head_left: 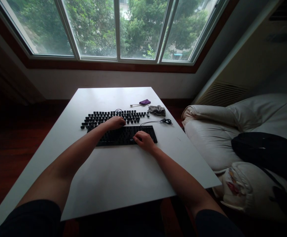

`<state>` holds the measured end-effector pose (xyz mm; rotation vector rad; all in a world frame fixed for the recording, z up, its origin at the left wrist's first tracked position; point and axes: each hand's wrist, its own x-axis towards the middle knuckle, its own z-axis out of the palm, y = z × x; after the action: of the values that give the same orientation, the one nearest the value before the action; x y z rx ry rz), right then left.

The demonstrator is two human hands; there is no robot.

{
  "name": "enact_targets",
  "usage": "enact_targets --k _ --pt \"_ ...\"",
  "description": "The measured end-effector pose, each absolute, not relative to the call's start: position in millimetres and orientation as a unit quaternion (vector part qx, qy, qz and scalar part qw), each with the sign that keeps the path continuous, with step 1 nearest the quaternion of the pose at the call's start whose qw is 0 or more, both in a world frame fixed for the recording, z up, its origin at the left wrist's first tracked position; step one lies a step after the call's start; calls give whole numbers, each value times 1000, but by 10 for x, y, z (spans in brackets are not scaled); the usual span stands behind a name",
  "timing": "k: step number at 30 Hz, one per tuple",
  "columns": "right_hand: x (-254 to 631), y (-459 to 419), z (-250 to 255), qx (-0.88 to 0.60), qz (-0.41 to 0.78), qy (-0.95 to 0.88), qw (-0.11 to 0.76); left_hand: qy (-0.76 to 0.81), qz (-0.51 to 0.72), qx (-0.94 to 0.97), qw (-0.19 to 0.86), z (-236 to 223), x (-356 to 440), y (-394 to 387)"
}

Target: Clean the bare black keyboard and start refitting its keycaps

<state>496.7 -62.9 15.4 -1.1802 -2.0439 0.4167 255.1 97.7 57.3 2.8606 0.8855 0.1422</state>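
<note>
A black keyboard base (120,135) lies mid-table on the white table (114,171). Behind it, several loose black keycaps (104,117) are laid out in rows. My left hand (115,122) reaches over the back edge of the keyboard to the keycap rows, fingers curled; what they hold is too small to make out. My right hand (144,140) rests on the keyboard's right end, fingers bent down onto it. The keyboard's black cable (164,121) coils to the right.
A purple cloth (144,102) with a thin tool beside it and a grey rag (157,110) lie at the table's back right. A white sofa (232,131) with a dark garment (267,151) stands right of the table. Windows run along the far wall.
</note>
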Motion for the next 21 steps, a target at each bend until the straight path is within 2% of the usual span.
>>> enact_targets --k 12,21 --pt "4952 -629 150 -455 163 -795 366 285 127 945 97 596 2496 658" --pt "4949 -605 97 -456 165 -794 367 310 194 913 182 466 2472 -39"
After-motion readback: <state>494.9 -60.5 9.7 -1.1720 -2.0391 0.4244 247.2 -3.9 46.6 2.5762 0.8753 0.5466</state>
